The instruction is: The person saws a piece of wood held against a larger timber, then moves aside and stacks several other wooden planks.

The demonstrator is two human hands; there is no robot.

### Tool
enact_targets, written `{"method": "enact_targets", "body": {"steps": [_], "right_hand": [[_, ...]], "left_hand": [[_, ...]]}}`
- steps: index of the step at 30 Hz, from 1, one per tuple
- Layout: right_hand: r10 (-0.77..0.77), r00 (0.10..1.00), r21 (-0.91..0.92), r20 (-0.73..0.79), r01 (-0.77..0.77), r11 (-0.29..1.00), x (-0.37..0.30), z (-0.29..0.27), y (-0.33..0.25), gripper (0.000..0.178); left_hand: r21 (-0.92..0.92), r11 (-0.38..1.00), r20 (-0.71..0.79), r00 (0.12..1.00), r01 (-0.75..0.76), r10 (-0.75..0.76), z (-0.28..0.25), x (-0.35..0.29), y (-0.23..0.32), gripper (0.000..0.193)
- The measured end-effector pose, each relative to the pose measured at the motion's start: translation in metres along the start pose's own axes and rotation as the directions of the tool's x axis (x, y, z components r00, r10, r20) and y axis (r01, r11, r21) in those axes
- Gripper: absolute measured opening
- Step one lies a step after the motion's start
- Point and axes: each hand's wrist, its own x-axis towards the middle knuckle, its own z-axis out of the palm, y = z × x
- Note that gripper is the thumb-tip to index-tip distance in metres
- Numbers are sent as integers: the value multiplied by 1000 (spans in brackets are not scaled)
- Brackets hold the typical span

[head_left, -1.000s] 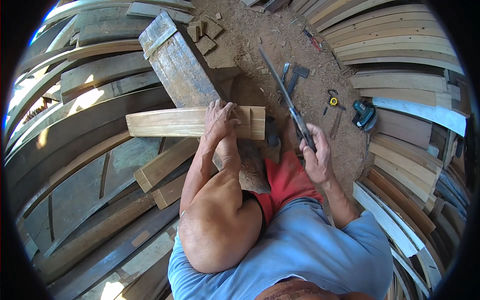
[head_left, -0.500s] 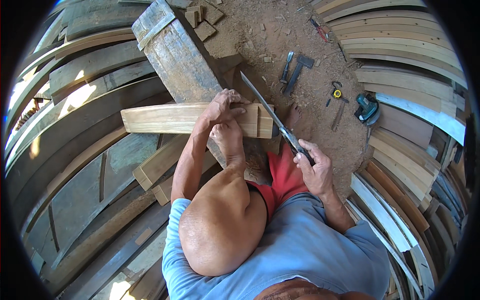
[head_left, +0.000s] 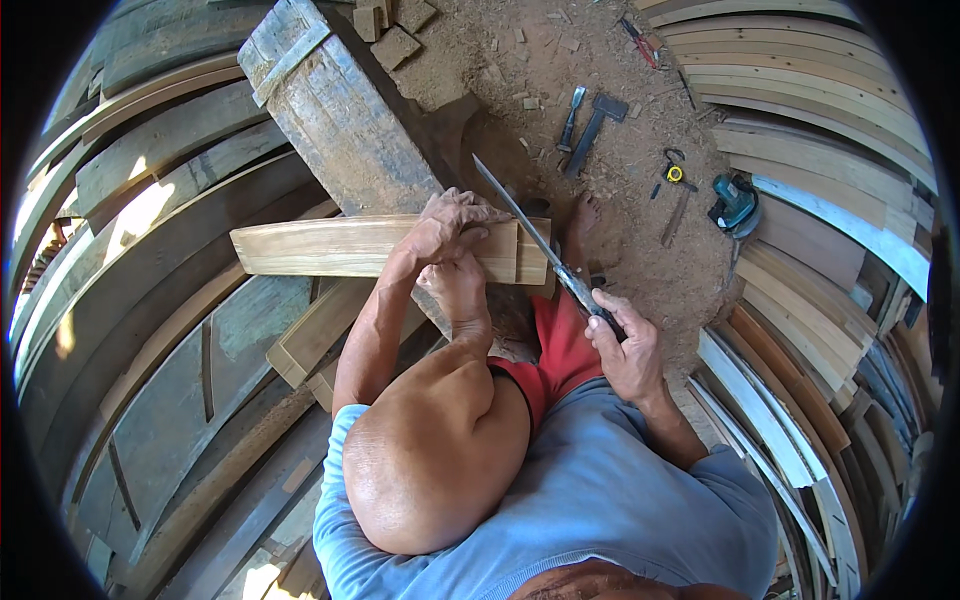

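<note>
A pale wooden board [head_left: 320,248] lies crosswise over a worn, heavy timber block [head_left: 345,125]. My left hand [head_left: 447,228] is bent over the board's upper face near its right end, gripping it, and my bare left foot [head_left: 455,290] presses against it just below. A dark line crosses the board close to that end. My right hand [head_left: 628,345] is closed around the dark handle of a long, narrow-bladed hand saw [head_left: 520,213]. The blade slants up and left across the board's right end; whether it touches the wood I cannot tell.
On the dusty, shaving-strewn ground lie a chisel [head_left: 572,118], a hammer [head_left: 597,132], a yellow tape measure [head_left: 674,174] and a teal power tool [head_left: 735,205]. Wood offcuts [head_left: 395,47] sit beyond the block. Stacked planks [head_left: 800,90] curve along the right, and more boards [head_left: 150,260] crowd the left.
The whole view has shifted slightly. Over the board, the saw blade has moved a little left, closer to the dark line. Both hands keep their grips.
</note>
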Motion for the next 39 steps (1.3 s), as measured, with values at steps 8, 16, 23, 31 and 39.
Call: {"method": "enact_targets", "body": {"steps": [8, 16, 23, 31, 39], "right_hand": [[38, 999, -4, 29, -38, 999, 7, 2, 0, 32], [30, 998, -11, 47, -29, 1000, 11, 5, -4, 32], [103, 992, 61, 73, -108, 992, 11, 7, -3, 32], [67, 995, 0, 76, -67, 998, 13, 7, -7, 30], [50, 997, -24, 59, -48, 999, 14, 12, -9, 30]], "left_hand": [[13, 999, -15, 999, -34, 34, -1, 0, -1, 40], [-8, 1000, 18, 1000, 25, -25, 1, 2, -2, 37], [23, 1000, -14, 1000, 17, -17, -1, 0, 4, 35], [-12, 1000, -20, 1000, 0, 0, -2, 3, 2, 34], [15, 1000, -13, 1000, 9, -9, 3, 2, -3, 35]]}}
